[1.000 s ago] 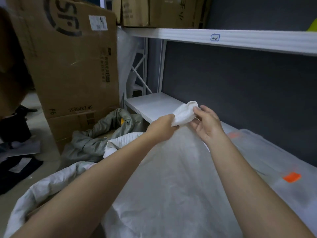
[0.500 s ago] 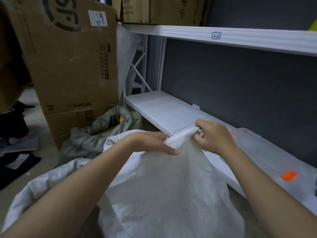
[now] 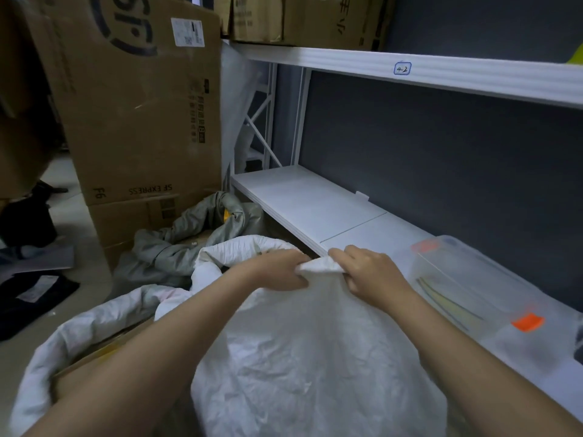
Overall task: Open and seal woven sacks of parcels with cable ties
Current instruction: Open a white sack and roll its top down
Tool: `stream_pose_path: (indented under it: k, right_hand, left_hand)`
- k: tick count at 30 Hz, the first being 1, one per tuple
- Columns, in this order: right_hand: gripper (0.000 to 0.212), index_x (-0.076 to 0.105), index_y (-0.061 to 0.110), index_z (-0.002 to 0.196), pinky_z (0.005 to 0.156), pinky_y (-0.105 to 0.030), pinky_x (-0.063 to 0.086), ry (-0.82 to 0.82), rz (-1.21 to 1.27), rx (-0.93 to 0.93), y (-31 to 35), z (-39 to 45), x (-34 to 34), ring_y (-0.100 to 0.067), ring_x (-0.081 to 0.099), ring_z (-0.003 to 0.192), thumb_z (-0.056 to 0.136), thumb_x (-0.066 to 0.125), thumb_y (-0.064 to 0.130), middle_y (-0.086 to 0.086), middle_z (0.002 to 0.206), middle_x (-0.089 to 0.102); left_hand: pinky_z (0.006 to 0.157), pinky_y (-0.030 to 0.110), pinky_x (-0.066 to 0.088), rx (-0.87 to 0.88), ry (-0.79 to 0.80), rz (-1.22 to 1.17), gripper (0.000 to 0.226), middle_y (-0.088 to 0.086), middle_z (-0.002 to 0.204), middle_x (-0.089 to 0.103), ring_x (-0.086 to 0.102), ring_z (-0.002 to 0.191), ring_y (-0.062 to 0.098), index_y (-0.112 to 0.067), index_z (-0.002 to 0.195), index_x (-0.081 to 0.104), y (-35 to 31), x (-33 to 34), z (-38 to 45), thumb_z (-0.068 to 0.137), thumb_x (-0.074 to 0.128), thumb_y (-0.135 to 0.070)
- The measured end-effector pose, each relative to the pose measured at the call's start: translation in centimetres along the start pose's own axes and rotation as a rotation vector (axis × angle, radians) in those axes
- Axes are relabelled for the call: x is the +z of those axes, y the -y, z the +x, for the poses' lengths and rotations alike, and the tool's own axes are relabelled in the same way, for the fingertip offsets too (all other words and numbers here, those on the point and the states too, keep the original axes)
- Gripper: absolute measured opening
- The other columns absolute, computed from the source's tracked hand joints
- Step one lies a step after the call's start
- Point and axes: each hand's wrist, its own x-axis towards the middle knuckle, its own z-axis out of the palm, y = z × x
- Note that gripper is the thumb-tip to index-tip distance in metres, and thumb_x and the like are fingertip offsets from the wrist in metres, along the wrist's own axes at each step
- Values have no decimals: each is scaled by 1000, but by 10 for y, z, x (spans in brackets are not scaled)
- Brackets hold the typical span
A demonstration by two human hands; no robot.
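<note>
The crumpled white woven plastic sack (image 3: pixel 309 351) stands on the floor just in front of the low white metal shelf (image 3: pixel 303 203), its gathered mouth pulled up level with the shelf's front edge. The left hand (image 3: pixel 277 272) grips the bunched neck from the side away from the shelf, fingers curled round the fabric; the right hand (image 3: pixel 369 272) pinches the same twist from the shelf side, so a short white tuft shows between the two.

The cloth looks thin, creased and soft, likely light in itself and a little slick, so it should bunch easily but may slide out of a loose hold. The best place to take it seems to be right at the neck, below the tuft, where a tie would bite. No cable tie is visible in either hand.

A clear plastic lidded box with orange clasps (image 3: pixel 473 285) sits on the shelf just beside the right hand. Away from the shelf, a second white sack (image 3: pixel 94 335) lies open with cardboard inside. Beyond it are a grey-green garment (image 3: pixel 189 241) and tall brown cardboard cartons (image 3: pixel 135 115). The shelf edge is close, so the freest room is probably upward and toward the person.
</note>
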Motion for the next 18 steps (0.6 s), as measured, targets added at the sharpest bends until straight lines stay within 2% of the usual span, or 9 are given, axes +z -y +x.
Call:
stream_pose_path:
  k: [3,4,6,8,10,12,13,15,18]
  right_hand:
    - [69,21,33,148,83,-37,48,296,135,49,9,-3,1,-27,46,119,84,45,24,0,136,40]
    - [72,19,32,148,89,-37,46,321,200,28,14,-2,-4,-23,39,126,83,50,27,1,139,36]
    - [53,34,25,136,84,-35,45,271,275,23,17,2,-6,-22,46,119,86,50,28,-3,125,49]
    - [38,42,19,129,73,-33,40,244,165,2,12,7,-4,-27,55,104,91,44,22,-6,113,58]
    - [34,50,15,122,67,-33,40,143,-46,-70,7,5,6,-28,59,97,90,41,17,-5,107,62]
    - [34,62,11,102,49,-28,39,-1,-75,-135,10,0,13,-27,64,73,79,38,17,-4,84,63]
    - [34,64,11,97,45,-26,37,-61,-90,-134,13,-3,17,-26,64,67,76,38,19,-3,79,62]
    - [33,56,15,113,60,-30,41,61,-50,-57,19,-3,19,-26,61,88,83,43,24,-3,98,61]
    - [55,41,23,130,85,-37,45,476,252,74,26,-2,18,-22,50,108,83,57,47,1,121,52]
  left_hand:
    - [79,37,48,152,-277,526,36,9,110,62,60,101,29,-10,126,49,7,18,2,92,38,-11]
    - [68,37,52,263,-403,599,38,10,99,63,64,89,29,-6,123,49,9,24,2,88,34,-7]
    - [49,33,50,415,-601,533,34,7,82,60,62,70,26,-6,109,50,13,35,1,80,32,-6]
    - [67,30,43,369,-487,235,29,4,100,57,56,90,22,-10,119,47,10,33,-5,90,45,-14]
    - [80,19,32,121,-81,-195,53,-6,115,48,47,105,12,-17,131,42,14,30,-7,88,61,-43]
    - [94,25,36,-16,104,-265,69,-10,122,50,47,113,11,-25,133,45,26,27,-1,80,55,-67]
    - [98,31,39,-15,106,-178,69,-9,124,53,50,114,14,-25,130,49,31,26,2,78,52,-70]
    - [93,40,46,45,23,26,51,-2,115,62,57,106,18,-21,116,59,41,34,7,81,54,-57]
    - [77,41,51,266,-268,275,19,4,102,62,60,96,23,-15,103,63,34,47,8,87,60,-25]
